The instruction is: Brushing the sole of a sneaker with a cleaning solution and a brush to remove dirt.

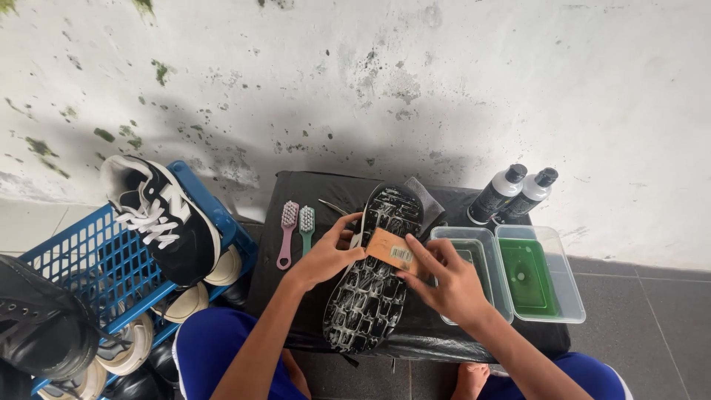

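Blue-clad knees frame the bottom of the view, and from between them both forearms reach up to a shoe (374, 274) lying sole-up on a black-covered counter (296, 296). Far left, a blue crate (96, 259) holds several shoes, a black-and-white sneaker (167, 218) propped on its rim. Next come two small brushes, a pink brush (286, 233) and a green brush (306, 226), lying side by side just beyond the left hand (326, 255). That hand's grip is closed on the shoe's left edge near the toe half, steadying it. The shoe's long axis runs from the heel, nearest the person, up and slightly rightward to the toe, its sole white with foam. Across it, at about the middle, the right hand (448, 285) pinches a wooden-backed brush (392, 252), set crosswise to that axis. Right of the shoe sit two clear tubs (544, 311), the farther one holding green liquid, with two dark bottles (515, 194) behind them near the stained wall.
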